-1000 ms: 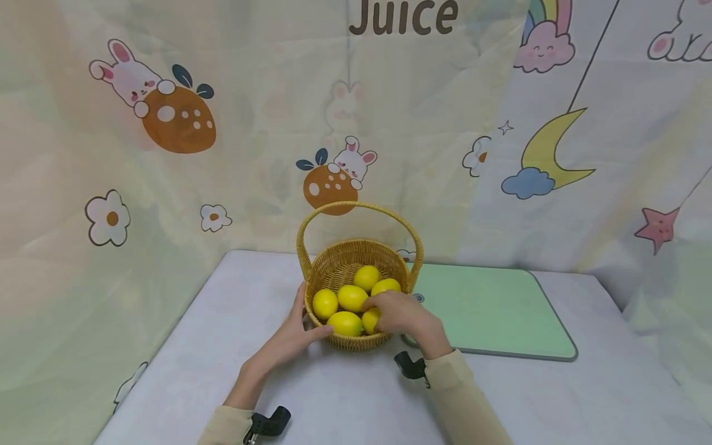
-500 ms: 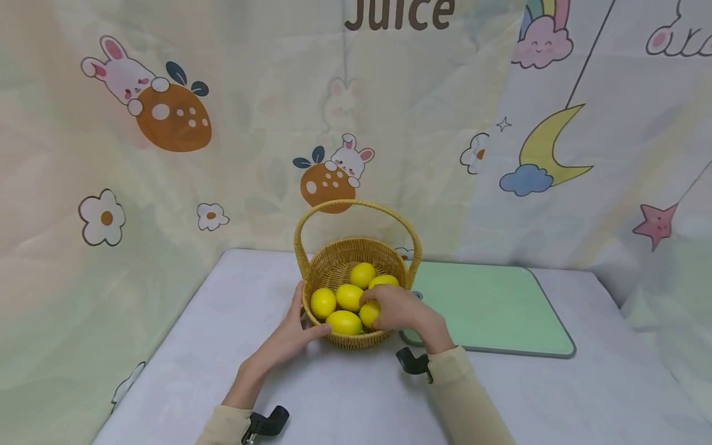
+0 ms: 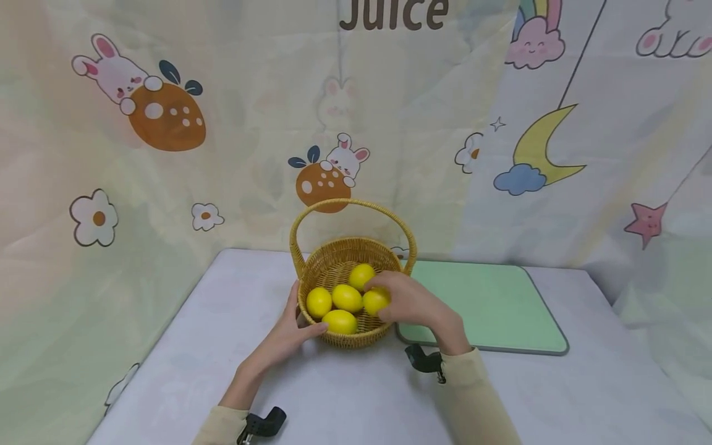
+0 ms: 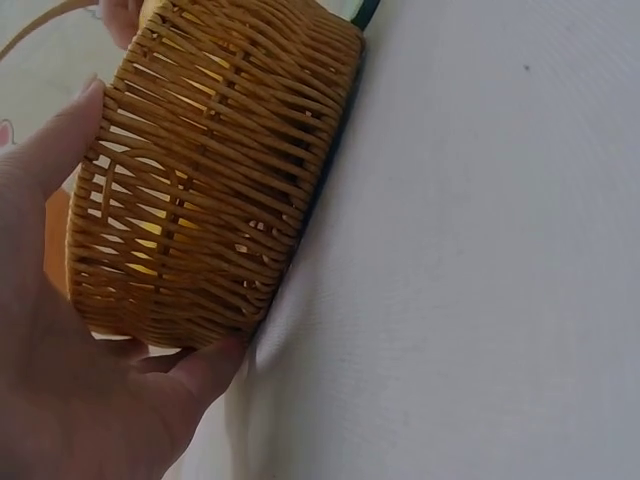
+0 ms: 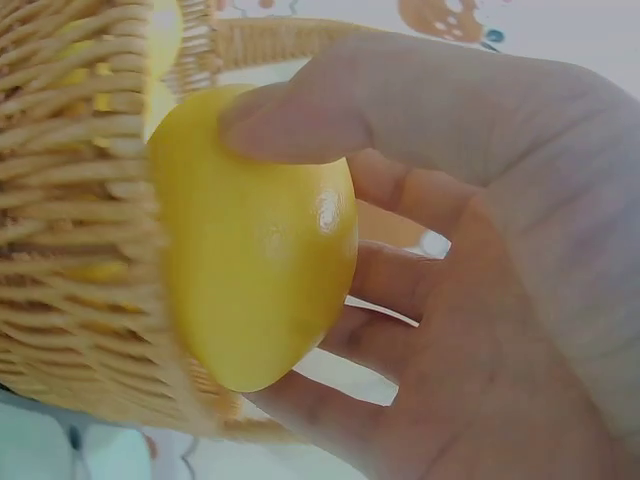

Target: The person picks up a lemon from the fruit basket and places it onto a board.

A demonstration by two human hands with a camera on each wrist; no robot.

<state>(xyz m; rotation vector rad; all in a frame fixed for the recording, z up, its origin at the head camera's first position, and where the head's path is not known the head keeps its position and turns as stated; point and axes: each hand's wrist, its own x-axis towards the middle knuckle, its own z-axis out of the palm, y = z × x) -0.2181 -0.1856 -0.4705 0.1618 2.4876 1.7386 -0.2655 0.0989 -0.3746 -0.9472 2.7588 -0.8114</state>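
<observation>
cartoon-printed fabric [image 3: 400, 117] hangs behind a white table [image 3: 345, 398].

You work in a cloth-lined booth [image 3: 662, 296]; home or lab, cannot tell. Evidence: hanging cloth [image 3: 256, 93] across the upper frame, cartoon rabbit [image 3: 115, 74] upper left, "Juice" lettering [image 3: 394, 17] top centre; white-topped table [image 3: 345, 402] below; wrist cameras [image 3: 266, 423] lower centre.

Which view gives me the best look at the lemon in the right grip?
Right wrist: the lemon looks largest there, though the thumb crosses its upper part. The head view shows it small, partly behind the right grip. The left wrist shows yellow through the basket, which lemon unclear.
</observation>
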